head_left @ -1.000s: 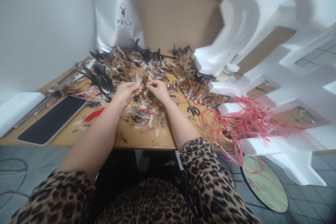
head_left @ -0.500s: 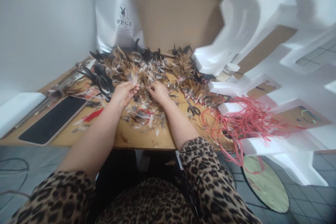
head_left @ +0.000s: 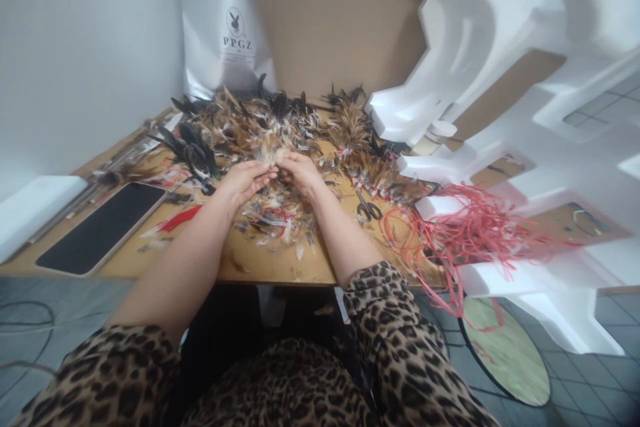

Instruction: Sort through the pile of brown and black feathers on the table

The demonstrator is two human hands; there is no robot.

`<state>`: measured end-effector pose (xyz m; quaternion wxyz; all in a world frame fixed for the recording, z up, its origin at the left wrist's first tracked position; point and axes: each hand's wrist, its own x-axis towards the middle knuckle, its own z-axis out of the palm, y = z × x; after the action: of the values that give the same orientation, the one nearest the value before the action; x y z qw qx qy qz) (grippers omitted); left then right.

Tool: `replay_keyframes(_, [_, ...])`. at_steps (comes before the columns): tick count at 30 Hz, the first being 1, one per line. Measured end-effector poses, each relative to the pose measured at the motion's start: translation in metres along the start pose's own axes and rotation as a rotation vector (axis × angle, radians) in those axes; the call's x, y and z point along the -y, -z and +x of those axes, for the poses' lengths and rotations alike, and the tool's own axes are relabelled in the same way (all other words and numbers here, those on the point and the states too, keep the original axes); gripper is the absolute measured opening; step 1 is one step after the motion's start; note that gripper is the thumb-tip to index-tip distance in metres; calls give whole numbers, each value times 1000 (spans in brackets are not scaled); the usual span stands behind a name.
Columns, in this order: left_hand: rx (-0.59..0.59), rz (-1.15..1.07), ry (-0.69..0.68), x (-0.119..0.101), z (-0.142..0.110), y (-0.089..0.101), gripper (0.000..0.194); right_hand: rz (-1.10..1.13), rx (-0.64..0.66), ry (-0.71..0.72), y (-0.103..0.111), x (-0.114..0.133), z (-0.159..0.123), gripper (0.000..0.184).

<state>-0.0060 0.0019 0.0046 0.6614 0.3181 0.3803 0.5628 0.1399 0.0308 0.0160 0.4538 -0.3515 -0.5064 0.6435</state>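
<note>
My left hand pinches the base of a small bunch of pale brown feathers, tips pointing away from me. My right hand meets it from the other side, thumb and fingers closed at the bunch's lower right. The exact fingertip contact is blurred. Beyond both hands spreads a heap of brown, white and black feathers. Under them lie loose pale feathers with red strips among them. A clump of dark feathers rests left of my left hand.
A phone lies at the table's left. Black-handled scissors are right of my right hand, near tied brown feather bunches. Pink-red ribbons hang over white foam pieces. A white bag stands behind. A round stool is below right.
My right hand has moved left from the loose feathers to the bunch. My left hand has shifted slightly right, so the two hands now meet.
</note>
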Motion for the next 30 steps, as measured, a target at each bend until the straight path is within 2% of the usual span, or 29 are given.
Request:
replay_keyframes(4, [4, 3, -7, 0, -1, -1, 6, -65, -18, 28, -5, -1, -3, 21])
replay_keyframes(8, [7, 18, -8, 0, 0, -1, 5, -129, -73, 133, -5, -5, 0, 20])
replay_keyframes(11, [13, 30, -15, 0, 1, -1, 4, -155, -67, 186, -4, -6, 1, 20])
replay_keyframes(20, [-52, 152, -83, 0, -3, -4, 5, -119, -78, 112, -5, -1, -2, 27])
replay_keyframes(30, [-52, 187, -95, -1, -5, -7, 8, -70, -104, 64, -7, -5, -1, 30])
